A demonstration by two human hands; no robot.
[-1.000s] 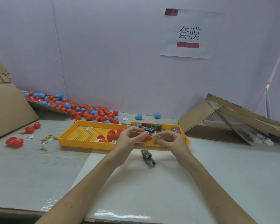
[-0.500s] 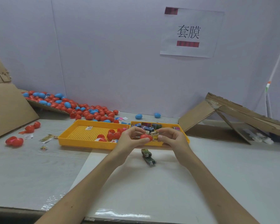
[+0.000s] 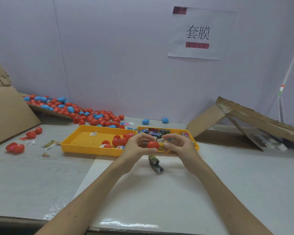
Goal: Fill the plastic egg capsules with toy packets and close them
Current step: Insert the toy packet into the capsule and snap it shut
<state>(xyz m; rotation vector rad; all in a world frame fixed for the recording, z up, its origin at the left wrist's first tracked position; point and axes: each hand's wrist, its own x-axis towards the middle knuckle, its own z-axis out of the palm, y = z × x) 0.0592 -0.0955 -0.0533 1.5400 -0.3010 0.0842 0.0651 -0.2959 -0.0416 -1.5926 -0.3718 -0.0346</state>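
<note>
Red plastic egg capsule [image 3: 153, 144] pinched between thumb and curled fingers of left hand [image 3: 136, 146], in mid-air just above near rim of yellow perforated plastic tray [image 3: 91, 150]. Small yellow printed toy packet [image 3: 161, 144] pinched in right hand [image 3: 180, 146], pressed against capsule's right side. More red capsules [image 3: 119, 141] inside tray. Second yellow tray [image 3: 175, 128] with mixed packets at its right end. Two dark folded packets [image 3: 155, 164] just in front of tray. Red and blue egg pile [image 3: 85, 112] behind tray.
</note>
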